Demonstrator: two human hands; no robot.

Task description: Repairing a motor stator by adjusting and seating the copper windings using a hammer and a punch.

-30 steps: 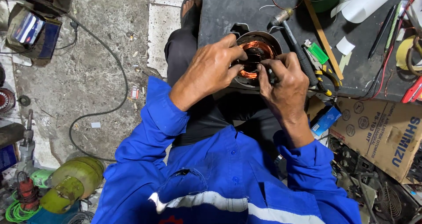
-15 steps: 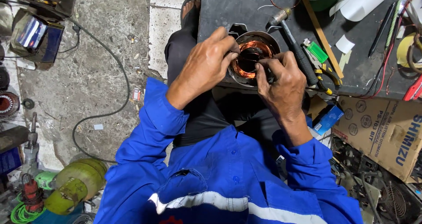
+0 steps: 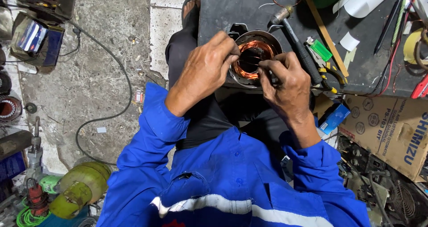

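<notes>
A motor stator (image 3: 254,57) with copper windings is sitting at the near edge of a dark workbench (image 3: 232,8), upper centre of the frame. The left hand (image 3: 203,71) is gripping the stator's left rim, fingertips pinching at the winding edge. The right hand (image 3: 285,82) is pressing against the lower right rim, fingers curled closed; whether they are pinching a wire, I cannot tell. A hammer (image 3: 296,44) is lying just right of the stator, beside a green lighter (image 3: 321,50). A cardboard box (image 3: 392,129) is resting at right; a green gas cylinder (image 3: 80,189) is lying lower left.
</notes>
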